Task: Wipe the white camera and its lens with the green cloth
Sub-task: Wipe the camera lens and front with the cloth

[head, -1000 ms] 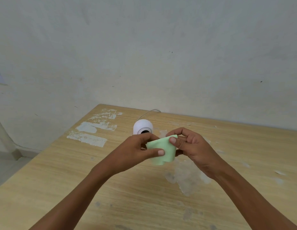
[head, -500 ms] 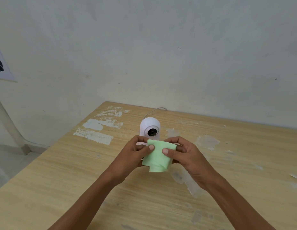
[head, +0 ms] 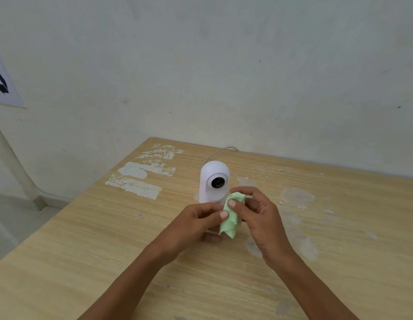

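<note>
A white dome-shaped camera (head: 211, 174) stands upright on the wooden table (head: 90, 245), its dark round lens (head: 217, 182) facing me. Just in front of its base I hold a small green cloth (head: 230, 218) bunched between both hands. My left hand (head: 196, 224) pinches the cloth's left side with thumb and fingers. My right hand (head: 256, 211) pinches its upper part, the thumb on top. The cloth hangs down, close to the camera's lower right; whether it touches the camera I cannot tell.
A thin white cable (head: 218, 151) runs from behind the camera to the table's far edge by the wall. White paint patches (head: 140, 179) mark the table at the left. The table's left edge drops to the floor.
The cloth, held flat and wider before, is now bunched into a narrower hanging wad. My view has tilted so the camera shows fully above my hands.
</note>
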